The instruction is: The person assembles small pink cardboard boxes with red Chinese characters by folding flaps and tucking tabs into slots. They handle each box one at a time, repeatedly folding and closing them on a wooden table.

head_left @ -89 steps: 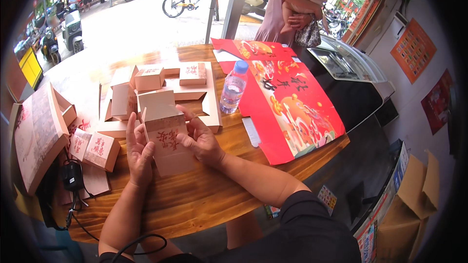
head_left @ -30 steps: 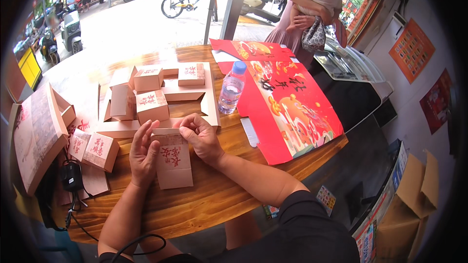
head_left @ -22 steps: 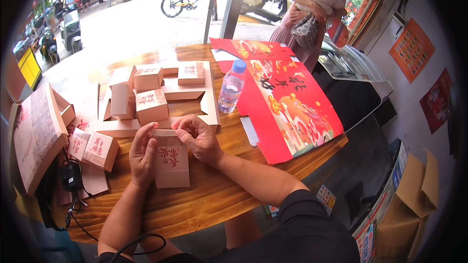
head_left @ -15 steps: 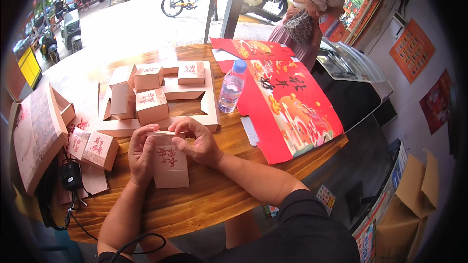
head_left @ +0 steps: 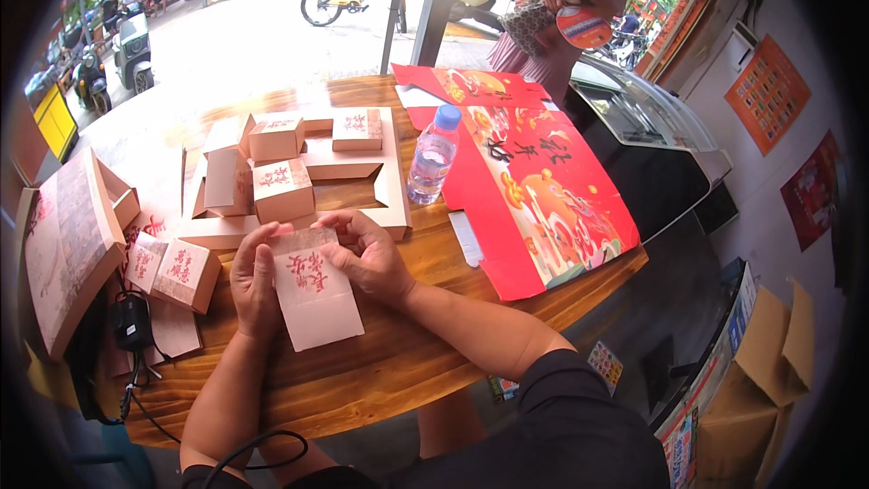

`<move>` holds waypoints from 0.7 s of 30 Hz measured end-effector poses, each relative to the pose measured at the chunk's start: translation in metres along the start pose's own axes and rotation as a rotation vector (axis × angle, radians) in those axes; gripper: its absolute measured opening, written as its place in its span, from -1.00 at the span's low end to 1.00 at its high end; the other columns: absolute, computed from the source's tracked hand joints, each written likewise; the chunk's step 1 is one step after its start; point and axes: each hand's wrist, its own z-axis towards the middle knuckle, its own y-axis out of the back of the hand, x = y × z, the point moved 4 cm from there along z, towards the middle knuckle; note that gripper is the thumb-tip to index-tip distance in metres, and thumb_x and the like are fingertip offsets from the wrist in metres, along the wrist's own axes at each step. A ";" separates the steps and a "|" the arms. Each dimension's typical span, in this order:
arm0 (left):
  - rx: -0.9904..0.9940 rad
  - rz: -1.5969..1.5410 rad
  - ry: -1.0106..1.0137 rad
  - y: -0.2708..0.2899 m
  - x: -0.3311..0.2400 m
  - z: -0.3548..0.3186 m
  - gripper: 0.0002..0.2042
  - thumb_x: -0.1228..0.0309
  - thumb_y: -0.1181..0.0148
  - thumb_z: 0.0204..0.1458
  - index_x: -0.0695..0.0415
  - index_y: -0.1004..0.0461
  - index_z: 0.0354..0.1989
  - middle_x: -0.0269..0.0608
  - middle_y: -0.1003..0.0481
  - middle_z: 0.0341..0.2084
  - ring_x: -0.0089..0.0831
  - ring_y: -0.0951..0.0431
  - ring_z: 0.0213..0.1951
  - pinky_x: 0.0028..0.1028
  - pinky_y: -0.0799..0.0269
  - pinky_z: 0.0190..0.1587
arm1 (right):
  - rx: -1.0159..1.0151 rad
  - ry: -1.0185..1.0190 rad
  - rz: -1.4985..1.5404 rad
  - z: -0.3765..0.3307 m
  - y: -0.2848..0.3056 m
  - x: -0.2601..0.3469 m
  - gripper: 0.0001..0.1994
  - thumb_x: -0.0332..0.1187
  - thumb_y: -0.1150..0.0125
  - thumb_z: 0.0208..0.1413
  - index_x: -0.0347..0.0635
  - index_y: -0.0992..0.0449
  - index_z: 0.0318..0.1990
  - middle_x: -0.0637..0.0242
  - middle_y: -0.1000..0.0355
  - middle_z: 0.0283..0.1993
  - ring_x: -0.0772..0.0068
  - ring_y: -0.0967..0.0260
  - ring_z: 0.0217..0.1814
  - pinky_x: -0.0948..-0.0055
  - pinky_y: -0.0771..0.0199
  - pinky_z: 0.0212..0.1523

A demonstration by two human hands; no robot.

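Your left hand [head_left: 256,282] and right hand [head_left: 367,255] pinch the box [head_left: 314,294] at the table's [head_left: 380,371] near edge, top unclosed, five folded boxes [head_left: 282,188] behind.

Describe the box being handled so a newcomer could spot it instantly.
Start at the round wooden table and go to its near edge, in front of the flat tray of small boxes. The pale pink box lies there between the left hand and right hand. Unlike the squat, closed boxes around it, it is longer, lies flat and is the only one held.
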 end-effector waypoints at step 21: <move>-0.050 0.085 -0.091 -0.002 -0.005 0.003 -0.12 -0.36 -0.15 -0.09 0.19 -0.28 0.17 0.00 -0.22 0.23 -0.21 -0.26 0.26 -0.22 -0.16 0.30 | 0.116 0.223 -0.316 -0.001 0.000 0.016 -0.30 0.08 -0.19 0.18 -0.19 -0.22 0.32 0.12 -0.08 0.40 0.28 -0.18 0.35 0.30 -0.15 0.33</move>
